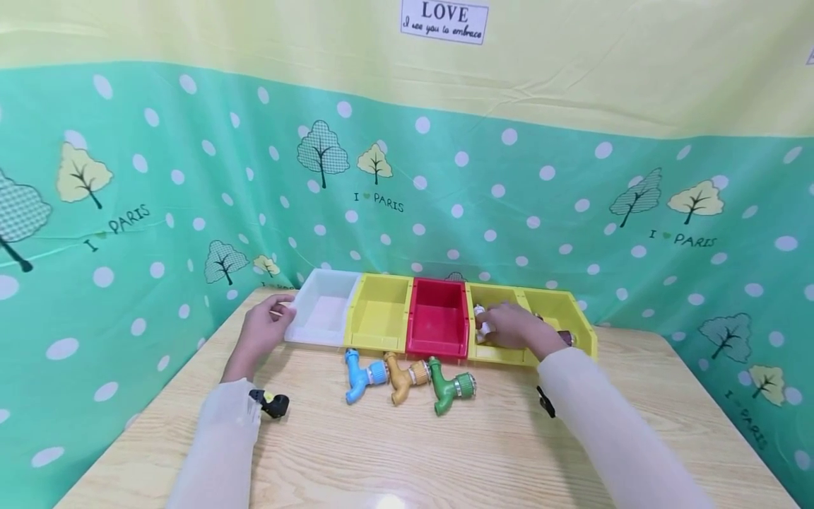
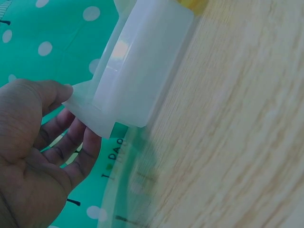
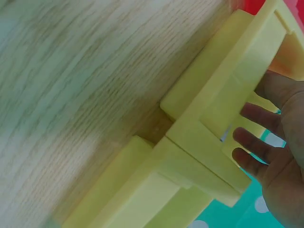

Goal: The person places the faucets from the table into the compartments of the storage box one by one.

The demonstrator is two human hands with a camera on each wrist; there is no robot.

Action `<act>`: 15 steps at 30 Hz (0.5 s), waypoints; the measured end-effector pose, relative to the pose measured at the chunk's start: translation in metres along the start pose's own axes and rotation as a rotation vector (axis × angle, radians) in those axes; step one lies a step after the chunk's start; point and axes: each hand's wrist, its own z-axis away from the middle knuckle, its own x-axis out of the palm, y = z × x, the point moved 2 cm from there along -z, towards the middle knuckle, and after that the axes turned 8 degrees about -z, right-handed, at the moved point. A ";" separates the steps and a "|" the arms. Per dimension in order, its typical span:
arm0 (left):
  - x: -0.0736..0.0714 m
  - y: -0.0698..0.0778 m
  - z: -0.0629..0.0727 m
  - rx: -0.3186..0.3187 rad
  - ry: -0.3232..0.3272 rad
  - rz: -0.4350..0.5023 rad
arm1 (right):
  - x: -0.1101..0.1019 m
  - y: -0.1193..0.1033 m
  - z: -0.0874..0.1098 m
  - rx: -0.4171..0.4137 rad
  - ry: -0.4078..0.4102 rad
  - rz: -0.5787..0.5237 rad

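At the left end of the bin row, my left hand (image 1: 266, 326) pinches the rim of a translucent white bin (image 2: 142, 71), thumb above and fingers below. My right hand (image 1: 511, 326) reaches down into a yellow bin (image 1: 499, 355), fingers around a white tap (image 1: 480, 311) that they partly cover. In the right wrist view, the bin wall hides the thumb side of that hand (image 3: 280, 142). In front of the row, a blue tap (image 1: 362, 377), an orange tap (image 1: 403, 378) and a green tap (image 1: 448, 387) lie side by side on the wooden table.
Between the hands stand another yellow bin (image 1: 380, 318) and a red bin (image 1: 439, 322). The rightmost yellow bin (image 1: 575, 311) holds a dark brown piece (image 1: 565, 338), partly behind my right arm. A polka-dot curtain (image 1: 381, 240) hangs close behind the bins and along the sides.
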 end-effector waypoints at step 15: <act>0.000 0.002 0.001 -0.024 -0.014 0.011 | -0.021 -0.017 0.034 -0.163 0.159 0.101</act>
